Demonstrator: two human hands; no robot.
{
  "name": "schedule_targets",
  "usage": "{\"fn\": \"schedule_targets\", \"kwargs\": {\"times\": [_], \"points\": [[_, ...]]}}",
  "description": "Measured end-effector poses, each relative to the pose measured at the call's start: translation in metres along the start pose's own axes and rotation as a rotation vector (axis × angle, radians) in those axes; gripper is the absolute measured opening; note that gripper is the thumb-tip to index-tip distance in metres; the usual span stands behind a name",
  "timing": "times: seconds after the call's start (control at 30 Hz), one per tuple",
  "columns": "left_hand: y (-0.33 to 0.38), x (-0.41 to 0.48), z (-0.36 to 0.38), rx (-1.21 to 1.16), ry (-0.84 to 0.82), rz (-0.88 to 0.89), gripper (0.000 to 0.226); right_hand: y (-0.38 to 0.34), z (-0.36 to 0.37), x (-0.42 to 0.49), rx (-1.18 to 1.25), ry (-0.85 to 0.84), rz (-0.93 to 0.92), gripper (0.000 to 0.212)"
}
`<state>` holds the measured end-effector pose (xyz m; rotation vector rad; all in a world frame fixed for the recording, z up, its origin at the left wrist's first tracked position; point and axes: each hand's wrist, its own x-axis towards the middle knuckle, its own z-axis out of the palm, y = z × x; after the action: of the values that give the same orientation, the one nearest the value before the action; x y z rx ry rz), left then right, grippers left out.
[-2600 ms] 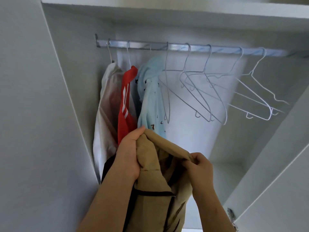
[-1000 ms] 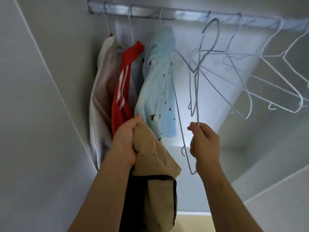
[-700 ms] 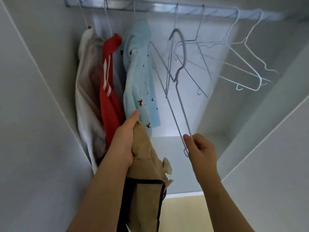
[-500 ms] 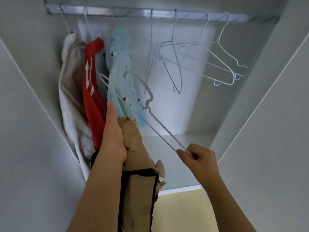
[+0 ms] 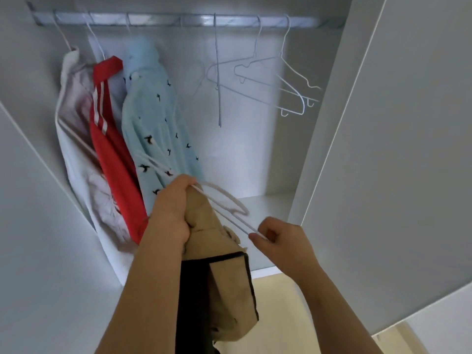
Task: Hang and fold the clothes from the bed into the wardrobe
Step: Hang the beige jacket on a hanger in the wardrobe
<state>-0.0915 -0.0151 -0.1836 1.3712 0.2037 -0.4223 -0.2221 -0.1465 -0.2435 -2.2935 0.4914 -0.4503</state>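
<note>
My left hand [image 5: 171, 210] grips the top of a tan garment with black trim [image 5: 224, 284], which hangs down in front of the open wardrobe. My right hand [image 5: 278, 242] pinches one end of a white wire hanger [image 5: 224, 200] that lies tilted against the garment's top, its hook curving to the right. Its far end reaches past my left hand toward the hanging clothes. On the rail [image 5: 178, 20] hang a white garment [image 5: 76, 139], a red one with white stripes [image 5: 112, 149] and a light blue one with small birds [image 5: 158, 123].
Several empty white wire hangers [image 5: 268, 83] hang on the right half of the rail. A white shelf [image 5: 265, 208] lies below them. White wardrobe walls close in on the left [image 5: 38, 226] and right [image 5: 408, 175]. Pale yellow floor [image 5: 286, 315] shows beneath.
My right hand took a wire hanger off the rail and brought it down and left to the tan garment's top. The view tilted downward.
</note>
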Motion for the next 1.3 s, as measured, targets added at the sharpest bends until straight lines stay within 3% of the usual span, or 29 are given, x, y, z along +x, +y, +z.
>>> {"fn": "schedule_targets", "kwargs": {"times": [0.27, 0.4, 0.5, 0.63, 0.83, 1.1, 1.3], "points": [[-0.012, -0.027, 0.012, 0.177, -0.18, -0.032, 0.026, -0.031, -0.014, -0.004, 0.403, 0.106, -0.058, 0.018], [-0.006, -0.029, -0.006, 0.128, -0.194, -0.066, 0.008, -0.023, -0.019, -0.007, 0.486, 0.226, 0.073, 0.039], [0.002, -0.023, -0.02, 0.091, -0.137, -0.099, 0.011, -0.017, -0.024, -0.006, 0.51, 0.266, 0.101, 0.032], [0.014, -0.015, -0.027, 0.163, -0.093, -0.021, 0.017, -0.007, -0.029, -0.003, 0.537, 0.34, 0.127, 0.028], [0.03, 0.002, -0.048, 0.408, -0.079, 0.112, 0.019, 0.008, -0.036, 0.001, 0.596, 0.416, 0.245, 0.055], [0.036, 0.026, -0.057, 0.711, 0.134, 0.371, 0.023, 0.019, -0.037, 0.003, 0.59, 0.382, 0.302, 0.05], [0.03, 0.027, -0.047, 0.812, -0.009, 0.489, 0.022, 0.016, -0.034, 0.009, 0.524, 0.355, 0.336, 0.053]]}}
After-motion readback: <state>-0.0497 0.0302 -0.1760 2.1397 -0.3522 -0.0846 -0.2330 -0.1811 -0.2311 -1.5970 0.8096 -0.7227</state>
